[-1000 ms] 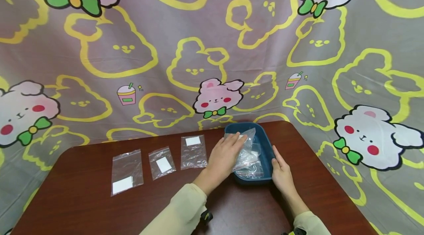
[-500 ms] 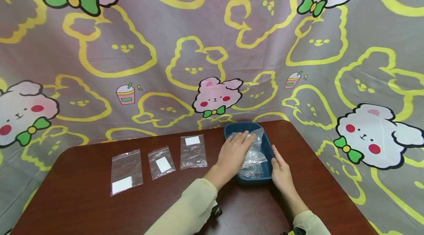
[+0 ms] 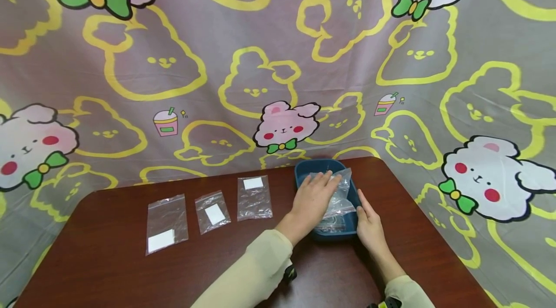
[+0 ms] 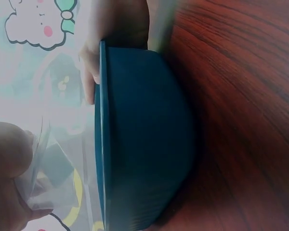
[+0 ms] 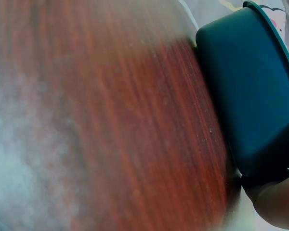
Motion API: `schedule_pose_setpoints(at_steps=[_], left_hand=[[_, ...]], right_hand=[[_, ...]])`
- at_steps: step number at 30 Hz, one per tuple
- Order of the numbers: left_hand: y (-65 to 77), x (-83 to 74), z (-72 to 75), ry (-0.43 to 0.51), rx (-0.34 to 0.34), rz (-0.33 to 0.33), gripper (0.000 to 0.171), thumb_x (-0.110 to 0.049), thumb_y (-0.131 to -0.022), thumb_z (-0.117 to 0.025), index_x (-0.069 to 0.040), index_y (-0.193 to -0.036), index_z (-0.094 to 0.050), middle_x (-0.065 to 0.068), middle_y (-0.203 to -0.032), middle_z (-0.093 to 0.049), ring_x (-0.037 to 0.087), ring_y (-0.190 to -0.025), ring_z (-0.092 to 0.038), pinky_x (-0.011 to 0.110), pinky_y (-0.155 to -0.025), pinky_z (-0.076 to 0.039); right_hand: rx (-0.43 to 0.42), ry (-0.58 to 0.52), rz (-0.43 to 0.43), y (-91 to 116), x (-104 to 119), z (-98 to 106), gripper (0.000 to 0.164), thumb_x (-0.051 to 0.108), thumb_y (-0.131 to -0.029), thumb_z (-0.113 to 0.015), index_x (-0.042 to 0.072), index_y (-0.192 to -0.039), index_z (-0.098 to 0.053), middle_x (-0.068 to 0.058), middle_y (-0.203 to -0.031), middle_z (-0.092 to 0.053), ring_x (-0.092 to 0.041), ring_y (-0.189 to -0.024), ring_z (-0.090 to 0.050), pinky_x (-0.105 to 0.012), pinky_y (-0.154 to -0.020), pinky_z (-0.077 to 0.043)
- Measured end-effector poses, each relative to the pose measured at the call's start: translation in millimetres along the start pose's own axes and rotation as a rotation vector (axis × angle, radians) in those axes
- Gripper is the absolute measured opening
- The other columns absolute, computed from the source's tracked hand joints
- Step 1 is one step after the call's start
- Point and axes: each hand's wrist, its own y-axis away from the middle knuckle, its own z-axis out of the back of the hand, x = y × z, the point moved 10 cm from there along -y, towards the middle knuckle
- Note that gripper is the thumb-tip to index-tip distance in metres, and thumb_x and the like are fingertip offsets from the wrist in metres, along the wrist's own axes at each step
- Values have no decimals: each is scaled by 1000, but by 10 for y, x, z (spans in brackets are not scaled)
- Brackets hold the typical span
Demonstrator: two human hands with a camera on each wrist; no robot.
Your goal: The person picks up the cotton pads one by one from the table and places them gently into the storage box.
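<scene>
My left hand (image 3: pixel 312 199) reaches over the left side of a dark blue plastic box (image 3: pixel 323 236). Its thumb and finger pinch a clear zip bag (image 3: pixel 344 187), seen between them in the left wrist view. The bag lies partly under the hand, above other clear bags (image 3: pixel 332 225) inside the box. Against the box's right side rests my right hand (image 3: pixel 370 226), its fingers straight along the wall and its thumb near the rim. In the right wrist view part of this hand (image 5: pixel 277 202) shows beside the box's outer wall (image 5: pixel 250 86).
Three clear zip bags lie flat on the brown table (image 3: pixel 108 259): a large one (image 3: pixel 167 214), a small one (image 3: pixel 204 206) and another (image 3: pixel 254 204). Each has a white card or label. Behind the table hangs a cartoon-print cloth (image 3: pixel 195 71).
My left hand has moved a little to the right over the box, and the clear bag under it has shifted right too. The right hand stays at the box's side.
</scene>
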Motion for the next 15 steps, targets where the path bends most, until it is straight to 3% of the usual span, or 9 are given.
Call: schedule_pose_setpoints(at_steps=[6, 15], left_hand=[[-55, -29, -116, -51, 57, 4, 48, -12, -106, -50, -23, -153, -44, 3, -155, -45, 21, -140, -45, 46, -114, -37], [-65, -39, -121, -72, 41, 14, 46, -35, -109, -42, -23, -154, -42, 3, -153, -47, 21, -137, -48, 49, -112, -38]], right_hand=[[0, 0, -13, 11, -11, 3, 52, 9, -109, -35, 15, -160, -27, -13, -163, -27, -31, -150, -22, -54, -120, -17], [8, -14, 13, 6, 21, -9, 52, 7, -109, -35, 12, -160, -27, -12, -163, -27, -27, -150, -21, -49, -121, -18]])
